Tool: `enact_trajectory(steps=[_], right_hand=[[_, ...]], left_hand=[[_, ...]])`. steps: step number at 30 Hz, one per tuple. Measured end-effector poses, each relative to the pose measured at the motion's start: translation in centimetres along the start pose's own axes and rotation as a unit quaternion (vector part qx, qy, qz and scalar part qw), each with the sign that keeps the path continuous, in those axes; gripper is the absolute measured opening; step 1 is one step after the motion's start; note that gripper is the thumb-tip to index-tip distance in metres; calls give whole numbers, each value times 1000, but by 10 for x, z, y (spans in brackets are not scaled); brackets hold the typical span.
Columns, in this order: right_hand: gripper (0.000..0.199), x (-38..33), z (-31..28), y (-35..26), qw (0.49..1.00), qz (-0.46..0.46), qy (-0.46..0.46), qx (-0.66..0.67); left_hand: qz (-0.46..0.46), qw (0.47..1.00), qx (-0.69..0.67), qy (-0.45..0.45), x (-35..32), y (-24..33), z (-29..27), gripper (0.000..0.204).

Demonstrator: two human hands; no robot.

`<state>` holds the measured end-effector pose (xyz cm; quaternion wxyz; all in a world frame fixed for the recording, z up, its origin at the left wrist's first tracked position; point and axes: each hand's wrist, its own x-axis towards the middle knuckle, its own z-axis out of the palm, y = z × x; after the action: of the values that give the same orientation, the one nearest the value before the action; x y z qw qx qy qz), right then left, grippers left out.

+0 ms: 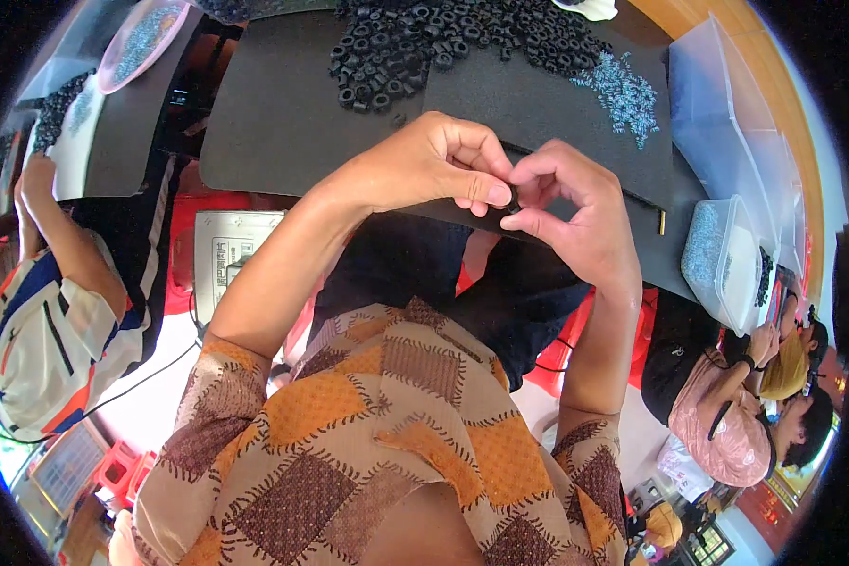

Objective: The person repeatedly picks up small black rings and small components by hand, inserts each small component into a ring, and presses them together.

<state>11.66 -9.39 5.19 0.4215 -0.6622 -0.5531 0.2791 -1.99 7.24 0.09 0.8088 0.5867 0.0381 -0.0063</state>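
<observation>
A small black part [512, 202], probably one of the black rings, sits between my two hands just over the table's near edge. My left hand [448, 165] is closed, thumb and forefinger pressed against the part from the left. From the other side my right hand [575, 198] pinches it between a curved forefinger and thumb. Fingers cover most of it, so its details are hidden. Beyond my hands lies a wide heap of black rings [443, 47]. To its right is a pile of tiny shiny light-blue pieces [623, 94], too small to make out exactly.
The dark table [292, 123] runs in front of me. At its right stand a clear plastic bin [703, 104] and a clear tub [717, 255] of light-blue pieces. A pink-rimmed bowl [141, 45] is far left. Co-workers sit on both sides; a white box [222, 247] is below the table.
</observation>
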Motion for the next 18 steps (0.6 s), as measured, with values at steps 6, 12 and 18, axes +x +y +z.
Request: enact_trajectory(steps=[6,12,18], right_hand=[[38,0,-2,-4,999,-5,-40,-29],[36,-4,1,-8,998,4,-47,-41],[30,-8,4,-8,993,-11,-51,-107]], left_hand=[[-13,1000,15,7,-1,9,5,57],[-30,999,21,-6,-1,11,6,62],[-28,997,53,-46,1,5,5,57]])
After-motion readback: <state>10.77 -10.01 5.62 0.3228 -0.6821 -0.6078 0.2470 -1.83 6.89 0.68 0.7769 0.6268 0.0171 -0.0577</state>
